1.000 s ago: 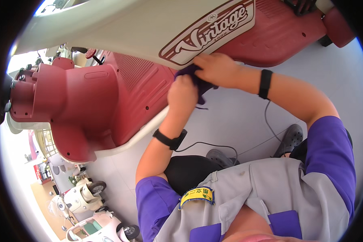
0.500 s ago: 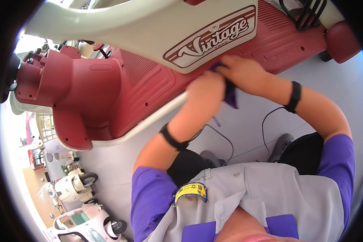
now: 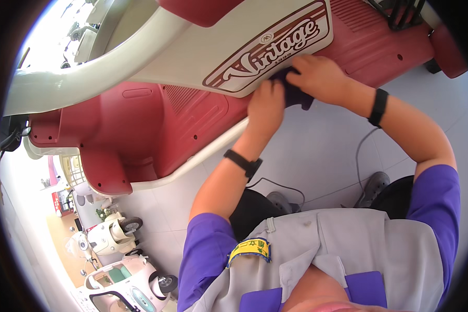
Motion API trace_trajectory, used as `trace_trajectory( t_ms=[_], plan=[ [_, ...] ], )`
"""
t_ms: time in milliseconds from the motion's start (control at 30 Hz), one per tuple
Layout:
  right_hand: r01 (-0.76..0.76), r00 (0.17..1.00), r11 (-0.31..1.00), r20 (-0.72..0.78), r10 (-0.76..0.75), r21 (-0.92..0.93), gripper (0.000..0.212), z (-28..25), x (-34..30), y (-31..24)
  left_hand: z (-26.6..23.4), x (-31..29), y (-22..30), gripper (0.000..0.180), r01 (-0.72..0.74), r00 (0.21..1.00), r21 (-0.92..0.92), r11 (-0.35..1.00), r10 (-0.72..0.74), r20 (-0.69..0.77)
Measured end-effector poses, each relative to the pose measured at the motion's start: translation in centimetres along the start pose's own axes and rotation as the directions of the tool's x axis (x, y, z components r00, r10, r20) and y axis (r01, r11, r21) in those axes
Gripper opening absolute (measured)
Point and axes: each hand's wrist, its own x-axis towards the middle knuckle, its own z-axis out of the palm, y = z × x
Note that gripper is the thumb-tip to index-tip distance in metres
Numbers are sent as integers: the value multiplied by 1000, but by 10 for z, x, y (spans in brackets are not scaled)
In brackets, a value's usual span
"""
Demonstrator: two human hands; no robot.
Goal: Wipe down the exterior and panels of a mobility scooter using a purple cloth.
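Note:
A dark purple cloth (image 3: 298,98) is bunched between my two hands at the lower edge of a cream panel (image 3: 192,57) with a brown-and-white lettered badge. My left hand (image 3: 267,104) is closed on the cloth's left side, its fingertips close to the panel. On the other side, my right hand (image 3: 320,78) grips the cloth with bent fingers, near the badge's lower right. The panel belongs to a small vehicle with a red footboard (image 3: 192,112) and a cream edge rail (image 3: 205,154). Part of the cloth is hidden behind my fingers.
A thick cream tube (image 3: 83,88) curves across the upper left. Black metal bars (image 3: 400,15) stand at the upper right. Cream and pink small vehicles, including a cream scooter (image 3: 112,236), are parked at lower left. Thin cables (image 3: 359,158) hang near my wrists above the tiled floor.
My hands have drawn slightly upward along the panel. The cloth, which hung down lower before, is now gathered higher between them. The view has shifted, showing more of the cream tube.

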Motion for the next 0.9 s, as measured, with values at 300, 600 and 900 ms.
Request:
trace_trajectory(
  t_ms=[300,600,900],
  plan=[
    [-110,989,987,-112,97,-114,28,-96,22,5,-87,52,26,22,-78,984,-383,920,9,-180],
    [57,998,998,24,-57,-11,28,38,27,-56,-59,-47,-51,24,-31,975,-63,998,44,216],
    [72,995,958,44,-88,276,34,65,35,-90,-67,-94,-44,36,244,961,-215,946,-207,181]
  ],
)
